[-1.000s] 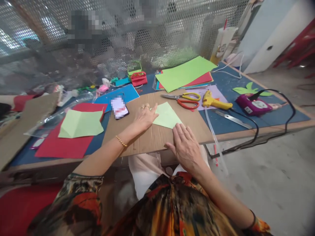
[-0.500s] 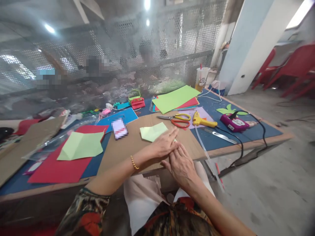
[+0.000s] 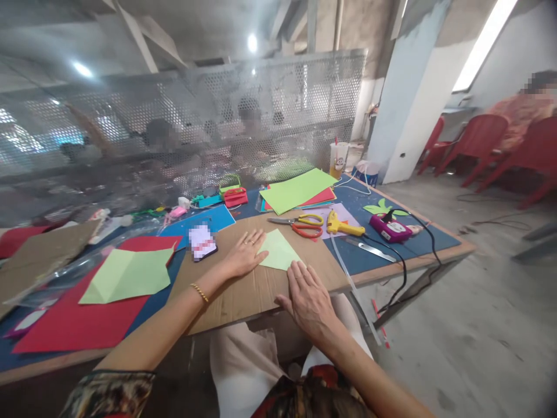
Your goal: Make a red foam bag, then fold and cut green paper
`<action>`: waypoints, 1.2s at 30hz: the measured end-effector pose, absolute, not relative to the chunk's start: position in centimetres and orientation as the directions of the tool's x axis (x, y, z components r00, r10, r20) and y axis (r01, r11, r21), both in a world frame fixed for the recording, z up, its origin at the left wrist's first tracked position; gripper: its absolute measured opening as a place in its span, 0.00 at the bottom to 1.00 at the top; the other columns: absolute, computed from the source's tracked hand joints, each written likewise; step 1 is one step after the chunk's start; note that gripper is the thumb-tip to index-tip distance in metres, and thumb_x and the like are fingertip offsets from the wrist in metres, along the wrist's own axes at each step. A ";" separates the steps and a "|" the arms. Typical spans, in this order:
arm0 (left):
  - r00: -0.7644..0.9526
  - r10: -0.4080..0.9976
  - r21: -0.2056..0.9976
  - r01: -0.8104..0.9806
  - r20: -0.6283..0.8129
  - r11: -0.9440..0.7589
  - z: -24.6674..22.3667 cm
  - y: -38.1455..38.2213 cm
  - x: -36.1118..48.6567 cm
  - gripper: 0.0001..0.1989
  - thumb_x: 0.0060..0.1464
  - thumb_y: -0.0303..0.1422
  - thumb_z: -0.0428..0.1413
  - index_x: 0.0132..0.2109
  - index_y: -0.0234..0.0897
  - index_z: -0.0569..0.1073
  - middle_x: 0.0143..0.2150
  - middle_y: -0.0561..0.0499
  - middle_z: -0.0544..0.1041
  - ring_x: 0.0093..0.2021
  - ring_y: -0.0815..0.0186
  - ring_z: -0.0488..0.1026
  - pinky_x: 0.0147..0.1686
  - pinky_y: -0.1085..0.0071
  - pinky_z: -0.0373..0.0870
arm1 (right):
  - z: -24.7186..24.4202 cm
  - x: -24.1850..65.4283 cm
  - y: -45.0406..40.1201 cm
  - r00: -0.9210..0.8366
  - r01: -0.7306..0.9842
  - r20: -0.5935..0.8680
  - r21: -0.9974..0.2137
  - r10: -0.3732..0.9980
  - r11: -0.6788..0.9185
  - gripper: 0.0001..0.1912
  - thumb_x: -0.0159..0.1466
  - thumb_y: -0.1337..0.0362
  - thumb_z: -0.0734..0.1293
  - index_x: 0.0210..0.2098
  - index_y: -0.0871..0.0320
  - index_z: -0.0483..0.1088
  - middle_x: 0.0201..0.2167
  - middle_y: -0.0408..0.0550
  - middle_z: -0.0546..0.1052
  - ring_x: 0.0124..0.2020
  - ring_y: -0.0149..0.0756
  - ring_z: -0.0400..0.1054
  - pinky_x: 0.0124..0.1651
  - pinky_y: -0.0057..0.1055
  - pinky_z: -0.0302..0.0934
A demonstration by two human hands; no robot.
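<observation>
A folded piece of pale green paper lies on a brown cardboard sheet. My left hand rests flat at the paper's left edge, fingers stretched out and thumb on or beside it. At the lower right corner, my right hand lies flat, its fingertips touching the paper. Neither hand grips anything. Just beyond the paper are scissors with yellow and red handles. A yellow glue gun sits to their right on lilac paper.
Left are a phone, red paper and another creased green sheet. Beyond lie stacked coloured sheets and a drink cup. A purple device with a black cable and a metal blade are on the right.
My hands have moved apart from being together over the paper's right side. The left hand has slid to the left edge. The camera view has shifted.
</observation>
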State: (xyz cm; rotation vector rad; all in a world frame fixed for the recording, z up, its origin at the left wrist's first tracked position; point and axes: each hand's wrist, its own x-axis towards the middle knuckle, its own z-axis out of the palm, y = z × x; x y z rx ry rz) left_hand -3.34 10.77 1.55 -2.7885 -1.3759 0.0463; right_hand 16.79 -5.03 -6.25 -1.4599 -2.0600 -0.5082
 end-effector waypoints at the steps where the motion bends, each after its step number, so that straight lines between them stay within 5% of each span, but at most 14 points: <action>1: 0.578 0.816 -0.079 0.815 0.019 -0.575 1.9 10.2 -3.3 0.36 0.76 0.43 0.44 0.80 0.23 0.57 0.83 0.31 0.51 0.85 0.46 0.47 0.82 0.44 0.45 | -6.3 16.8 -5.0 -0.256 0.941 0.635 -0.011 0.729 0.339 0.32 0.78 0.49 0.64 0.65 0.73 0.75 0.65 0.74 0.78 0.69 0.57 0.74 0.71 0.52 0.68; 5: 0.665 0.732 -0.060 0.745 0.148 -0.664 2.0 5.6 -1.0 0.34 0.77 0.41 0.44 0.80 0.25 0.58 0.84 0.31 0.52 0.85 0.48 0.46 0.83 0.45 0.46 | -6.9 17.2 -4.9 -0.275 0.932 0.637 -0.006 0.720 0.361 0.31 0.77 0.53 0.66 0.66 0.76 0.74 0.65 0.77 0.77 0.69 0.59 0.73 0.72 0.53 0.67; 8: 0.804 0.592 0.112 0.584 0.057 -0.804 1.1 2.1 0.6 0.37 0.79 0.50 0.36 0.81 0.31 0.58 0.82 0.35 0.59 0.84 0.56 0.54 0.80 0.55 0.55 | -7.1 17.5 -5.0 -0.290 0.923 0.619 -0.019 0.730 0.383 0.30 0.76 0.59 0.65 0.70 0.72 0.71 0.69 0.72 0.76 0.72 0.57 0.70 0.73 0.54 0.65; 11: 0.800 0.600 0.174 0.591 0.002 -0.788 0.5 0.8 0.0 0.44 0.76 0.59 0.34 0.81 0.30 0.56 0.83 0.34 0.57 0.84 0.54 0.52 0.81 0.54 0.53 | -6.7 17.6 -5.2 -0.300 0.931 0.636 0.031 0.711 0.365 0.28 0.77 0.60 0.62 0.69 0.72 0.72 0.67 0.71 0.77 0.71 0.55 0.72 0.72 0.52 0.66; 15: 0.764 0.645 0.155 0.640 -0.021 -0.753 0.5 1.2 -2.8 0.46 0.74 0.61 0.33 0.80 0.31 0.60 0.83 0.34 0.55 0.84 0.52 0.51 0.81 0.52 0.53 | -5.9 17.6 -5.5 -0.303 0.937 0.676 0.083 0.671 0.340 0.27 0.80 0.57 0.60 0.62 0.75 0.77 0.62 0.74 0.80 0.66 0.56 0.76 0.69 0.50 0.68; 27: 0.502 0.864 -0.033 0.864 0.018 -0.502 1.7 0.9 -3.5 0.50 0.73 0.64 0.35 0.75 0.21 0.67 0.80 0.25 0.59 0.83 0.41 0.53 0.81 0.42 0.49 | -6.1 17.8 -5.6 -0.294 0.934 0.656 0.044 0.695 0.354 0.31 0.80 0.52 0.58 0.63 0.75 0.76 0.63 0.75 0.79 0.66 0.59 0.75 0.69 0.53 0.66; 30: 0.663 0.748 0.065 0.746 0.022 -0.663 1.1 -0.2 -0.3 0.47 0.74 0.61 0.33 0.77 0.27 0.65 0.81 0.33 0.61 0.83 0.45 0.54 0.81 0.48 0.53 | -6.4 18.1 -5.5 -0.301 0.933 0.648 0.047 0.700 0.357 0.28 0.79 0.58 0.58 0.65 0.72 0.75 0.65 0.72 0.79 0.67 0.57 0.74 0.70 0.52 0.65; 36: 0.712 0.699 0.165 0.683 0.069 -0.712 -0.5 -0.7 0.1 0.52 0.70 0.64 0.31 0.78 0.25 0.62 0.82 0.30 0.56 0.84 0.45 0.52 0.81 0.47 0.54 | -6.0 18.2 -5.5 -0.359 0.918 0.635 0.107 0.685 0.381 0.28 0.76 0.61 0.60 0.66 0.76 0.73 0.65 0.71 0.79 0.67 0.56 0.74 0.69 0.50 0.67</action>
